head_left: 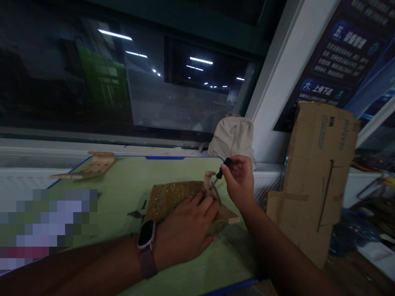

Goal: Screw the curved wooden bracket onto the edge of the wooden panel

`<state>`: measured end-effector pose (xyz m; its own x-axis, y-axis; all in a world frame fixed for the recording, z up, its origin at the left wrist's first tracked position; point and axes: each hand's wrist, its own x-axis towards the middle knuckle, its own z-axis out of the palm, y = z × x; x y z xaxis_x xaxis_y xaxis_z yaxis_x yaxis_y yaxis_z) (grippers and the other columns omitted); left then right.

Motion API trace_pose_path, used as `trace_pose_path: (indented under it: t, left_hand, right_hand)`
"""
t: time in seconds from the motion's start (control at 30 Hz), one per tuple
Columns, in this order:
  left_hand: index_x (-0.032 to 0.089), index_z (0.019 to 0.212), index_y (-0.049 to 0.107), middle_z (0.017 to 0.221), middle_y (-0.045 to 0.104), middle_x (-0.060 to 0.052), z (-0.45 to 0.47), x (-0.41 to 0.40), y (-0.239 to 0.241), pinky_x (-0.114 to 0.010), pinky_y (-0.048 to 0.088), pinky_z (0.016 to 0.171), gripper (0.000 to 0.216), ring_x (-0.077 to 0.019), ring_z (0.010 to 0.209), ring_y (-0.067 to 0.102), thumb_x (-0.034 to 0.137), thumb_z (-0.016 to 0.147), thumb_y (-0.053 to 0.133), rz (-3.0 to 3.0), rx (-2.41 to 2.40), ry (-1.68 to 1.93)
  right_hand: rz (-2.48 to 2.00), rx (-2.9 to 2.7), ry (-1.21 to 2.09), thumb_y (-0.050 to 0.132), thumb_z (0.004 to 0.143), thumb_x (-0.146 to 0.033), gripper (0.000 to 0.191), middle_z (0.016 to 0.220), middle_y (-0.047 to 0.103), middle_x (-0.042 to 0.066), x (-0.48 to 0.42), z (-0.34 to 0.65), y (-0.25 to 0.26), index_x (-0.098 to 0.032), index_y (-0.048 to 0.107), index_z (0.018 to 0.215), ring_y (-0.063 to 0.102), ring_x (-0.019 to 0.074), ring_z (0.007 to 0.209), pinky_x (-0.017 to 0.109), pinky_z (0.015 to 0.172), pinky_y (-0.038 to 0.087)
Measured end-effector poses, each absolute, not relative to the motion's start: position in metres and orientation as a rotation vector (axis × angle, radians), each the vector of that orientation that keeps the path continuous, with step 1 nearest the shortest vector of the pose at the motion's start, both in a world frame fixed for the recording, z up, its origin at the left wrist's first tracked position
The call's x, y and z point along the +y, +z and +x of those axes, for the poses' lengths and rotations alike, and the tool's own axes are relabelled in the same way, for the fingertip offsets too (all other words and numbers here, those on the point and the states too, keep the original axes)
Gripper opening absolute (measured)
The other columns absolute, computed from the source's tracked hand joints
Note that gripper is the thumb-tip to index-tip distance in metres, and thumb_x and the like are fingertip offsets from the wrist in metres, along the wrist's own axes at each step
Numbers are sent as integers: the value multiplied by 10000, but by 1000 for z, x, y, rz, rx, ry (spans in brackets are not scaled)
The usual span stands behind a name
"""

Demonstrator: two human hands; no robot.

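Note:
My right hand (239, 176) pinches the black handle of a screwdriver (224, 167). The screwdriver's shaft slants down to the left, and its tip meets a curved pale wooden piece (208, 181). That piece stands at the right end of a brown wooden board (160, 201) with a shiny, wrap-like surface. My left hand (188, 222), with a watch on its wrist, lies across the board. Its fingers press on the curved piece near the screwdriver tip, with the thumb lower down. Several dark screws (135, 213) lie left of the board.
Another curved wooden piece with holes (95, 166) lies at the green tabletop's (129, 172) far left corner. A beige backpack (233, 135) stands behind the table by the window. Tall cardboard (321, 176) stands on the right. A pixelated patch covers the left side.

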<state>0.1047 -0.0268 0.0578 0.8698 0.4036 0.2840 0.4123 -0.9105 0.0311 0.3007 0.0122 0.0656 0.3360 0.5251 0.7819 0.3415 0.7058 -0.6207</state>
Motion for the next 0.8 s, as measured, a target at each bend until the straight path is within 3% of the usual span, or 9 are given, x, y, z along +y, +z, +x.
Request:
trace_pose_path:
  t: [0.13, 0.33, 0.53, 0.6, 0.73, 0.8]
  left_hand:
    - [108, 1472, 441, 1456, 554, -169, 105, -27, 58, -541, 425, 1175, 714, -373, 1365, 505, 478, 931, 724, -3003, -655, -466]
    - [106, 1438, 473, 1426, 575, -179, 105, -27, 58, -559, 468, 1128, 699, -389, 1343, 527, 467, 910, 754, -2995, -648, -474]
    - [86, 1458, 454, 1439, 570, -190, 105, -27, 58, -552, 466, 1133, 732, -390, 1341, 532, 470, 910, 750, -2982, -625, -471]
    - [90, 1454, 458, 1430, 578, -184, 105, -27, 59, -545, 463, 1140, 724, -383, 1341, 535, 466, 909, 752, -2977, -626, -477]
    - [115, 1400, 500, 1439, 574, -179, 105, -28, 60, -549, 474, 1127, 651, -383, 1343, 535, 469, 912, 745, -2979, -640, -470]
    - [118, 1388, 509, 1442, 572, -180, 105, -27, 60, -550, 475, 1125, 637, -386, 1347, 532, 471, 913, 745, -2980, -642, -462]
  right_hand:
    - [-883, -1243, 76, 767, 856, -313, 239, 799, 580, -53, 13, 303, 65, -274, 597, 1019, 570, 110, 673, 243, 604, 489]
    - [-804, -1353, 235, 686, 940, -417, 236, 1002, 723, 32, 9, 299, 64, -273, 617, 1114, 725, 167, 878, 356, 821, 599]
    - [-944, -1177, 41, 835, 794, -331, 287, 745, 612, -53, 10, 303, 66, -253, 616, 963, 598, 112, 615, 242, 561, 518]
    - [-918, -1203, 23, 832, 797, -321, 280, 807, 622, -38, 9, 303, 66, -257, 628, 978, 619, 116, 665, 248, 588, 536]
    - [-777, -1367, 167, 731, 908, -370, 212, 1127, 703, 54, 6, 297, 67, -271, 646, 1076, 736, 178, 960, 365, 853, 624]
    - [-757, -1380, 254, 717, 921, -376, 216, 1179, 715, 64, 5, 295, 67, -275, 640, 1096, 754, 184, 956, 388, 868, 632]
